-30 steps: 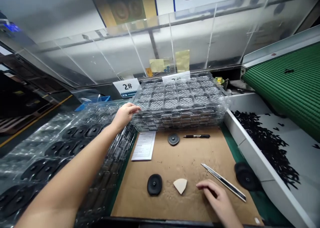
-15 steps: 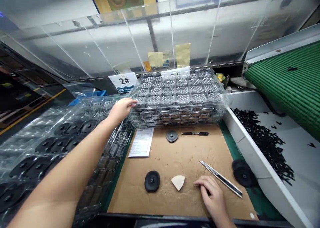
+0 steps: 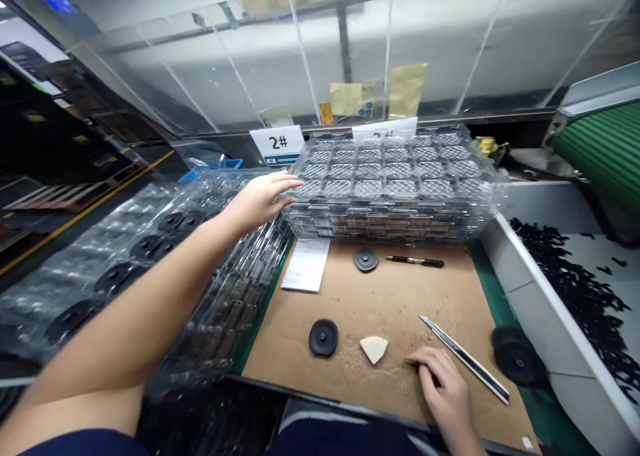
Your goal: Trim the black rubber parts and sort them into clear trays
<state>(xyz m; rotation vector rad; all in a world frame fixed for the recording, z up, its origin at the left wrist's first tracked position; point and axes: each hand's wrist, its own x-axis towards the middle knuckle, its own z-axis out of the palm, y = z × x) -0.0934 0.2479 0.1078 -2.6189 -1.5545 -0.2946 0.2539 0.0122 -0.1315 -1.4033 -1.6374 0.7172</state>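
Stretched toward the centre of the frame, the left hand (image 3: 270,196) is held loosely spread, with nothing gripped between fingers and thumb. Its fingertips are placed at the near left corner of the stack of clear trays (image 3: 385,188) in the upper centre; whether the trays are touched cannot be told. At the lower right, the right hand (image 3: 445,386) is held low over the brown cardboard (image 3: 395,303), its fingers loosely curled and a gap left between thumb and forefinger.

Just beside it, on its right, a slim knife (image 3: 465,359) is laid slantwise, with its blade end pointed to the upper left. Left of the same hand, a whitish wedge (image 3: 374,348) is seen, and farther left a black disc (image 3: 323,337). Higher up, just below the clear trays, a printed sheet (image 3: 306,266), a grey disc (image 3: 366,261) and a pen (image 3: 415,261) are lined up.

At the left of the frame, black discs (image 3: 120,276) are held in another tray stack (image 3: 250,289). At the right, small black pieces (image 3: 575,289) are heaped inside a white bin (image 3: 527,289).
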